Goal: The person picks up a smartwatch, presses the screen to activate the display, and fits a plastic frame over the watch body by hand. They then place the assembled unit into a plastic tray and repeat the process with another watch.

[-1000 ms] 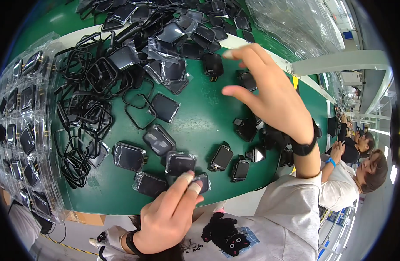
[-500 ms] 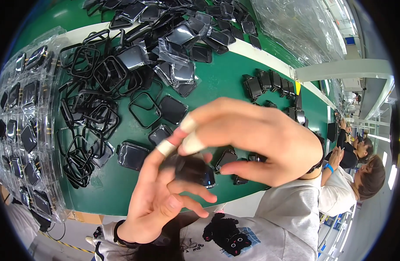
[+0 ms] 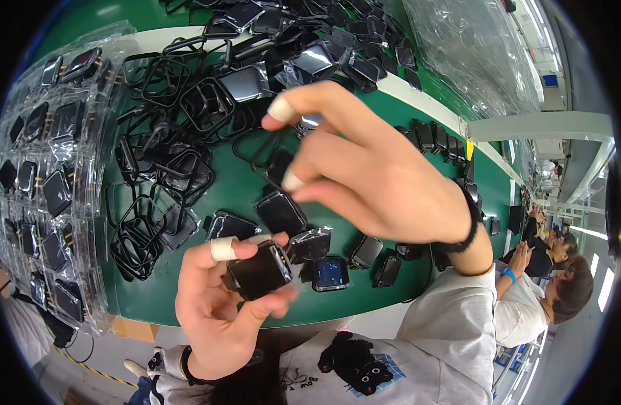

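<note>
Clear trays of dark screens (image 3: 47, 182) edge the green table (image 3: 246, 185) beside tangled black frames (image 3: 155, 196), the left hand (image 3: 219, 304) pinches a square black watch body (image 3: 260, 270) above the table's near edge, and the right hand (image 3: 384, 179) hovers, fingers loosely spread, holding nothing.

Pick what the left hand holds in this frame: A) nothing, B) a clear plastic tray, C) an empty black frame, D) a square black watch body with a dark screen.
D: the left hand pinches a square black watch body between thumb and fingers, above the green table edge.
</note>
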Tool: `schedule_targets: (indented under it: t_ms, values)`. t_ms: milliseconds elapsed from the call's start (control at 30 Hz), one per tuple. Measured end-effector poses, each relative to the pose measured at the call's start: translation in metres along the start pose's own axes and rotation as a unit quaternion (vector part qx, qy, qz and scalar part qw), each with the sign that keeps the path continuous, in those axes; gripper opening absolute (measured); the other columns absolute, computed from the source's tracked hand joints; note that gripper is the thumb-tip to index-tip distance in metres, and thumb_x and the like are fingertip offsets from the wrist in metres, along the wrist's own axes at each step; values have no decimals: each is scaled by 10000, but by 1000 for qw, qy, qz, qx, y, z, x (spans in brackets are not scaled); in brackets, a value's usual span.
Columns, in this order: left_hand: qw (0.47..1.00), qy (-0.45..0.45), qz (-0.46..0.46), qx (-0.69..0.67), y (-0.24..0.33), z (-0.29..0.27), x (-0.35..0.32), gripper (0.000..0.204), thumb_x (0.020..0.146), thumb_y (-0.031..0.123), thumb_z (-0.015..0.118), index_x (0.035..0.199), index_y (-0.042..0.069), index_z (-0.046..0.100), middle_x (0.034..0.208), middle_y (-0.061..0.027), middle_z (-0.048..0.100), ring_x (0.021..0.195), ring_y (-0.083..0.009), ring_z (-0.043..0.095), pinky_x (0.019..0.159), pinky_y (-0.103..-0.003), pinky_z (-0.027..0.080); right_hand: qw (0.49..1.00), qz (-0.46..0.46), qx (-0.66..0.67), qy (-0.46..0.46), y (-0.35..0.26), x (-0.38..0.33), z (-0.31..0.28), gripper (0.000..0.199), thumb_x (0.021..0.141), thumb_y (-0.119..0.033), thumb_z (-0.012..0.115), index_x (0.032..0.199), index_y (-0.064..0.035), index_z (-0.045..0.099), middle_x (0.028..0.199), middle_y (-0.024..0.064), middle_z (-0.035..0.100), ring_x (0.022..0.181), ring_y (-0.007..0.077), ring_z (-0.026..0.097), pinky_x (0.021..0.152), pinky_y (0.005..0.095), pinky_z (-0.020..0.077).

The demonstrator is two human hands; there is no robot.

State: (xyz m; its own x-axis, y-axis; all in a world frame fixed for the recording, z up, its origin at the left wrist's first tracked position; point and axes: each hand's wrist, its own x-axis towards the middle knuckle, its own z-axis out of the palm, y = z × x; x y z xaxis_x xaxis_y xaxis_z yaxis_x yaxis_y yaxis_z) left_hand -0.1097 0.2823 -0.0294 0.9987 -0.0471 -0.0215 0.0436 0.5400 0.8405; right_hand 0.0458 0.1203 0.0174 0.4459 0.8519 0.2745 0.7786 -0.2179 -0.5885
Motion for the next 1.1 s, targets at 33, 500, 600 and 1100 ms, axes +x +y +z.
schedule_targets:
  t_ms: [33, 500, 600, 1100]
  values:
    - [1000, 2, 0, -2, -2, 3, 1, 537, 814, -86, 608, 1264, -51, 315, 1250, -286, 473, 1009, -287, 610, 742, -325, 564, 1000, -2, 6, -1, -5, -3, -2, 126, 704, -20, 671, 754, -1, 557, 1125, 165, 503, 897, 271, 550, 665, 300, 454]
    - [994, 2, 13, -106, -18, 16, -1, 471, 814, -107, 601, 1231, -110, 381, 1258, -251, 487, 1165, -289, 513, 959, -383, 460, 992, 7, 122, 14, -28, -33, 3, 267, 739, -115, 733, 955, 15, 644, 1016, 160, 558, 769, 243, 562, 655, 282, 469]
    - [997, -19, 36, -60, -19, 16, -1, 440, 817, -112, 592, 1212, -112, 398, 1233, -255, 507, 1175, -295, 509, 954, -374, 465, 967, 102, 233, 0, -31, -34, 1, 276, 736, -92, 738, 967, 19, 637, 1004, 152, 551, 766, 220, 561, 665, 279, 465]
    - [991, 33, 49, -121, -19, 19, 3, 272, 851, -110, 524, 1110, -88, 444, 1174, -349, 501, 1138, -423, 507, 929, -522, 469, 985, 119, -93, 77, 38, 16, -16, 373, 695, 47, 714, 1048, -24, 615, 886, 68, 629, 739, 160, 592, 668, 250, 483]
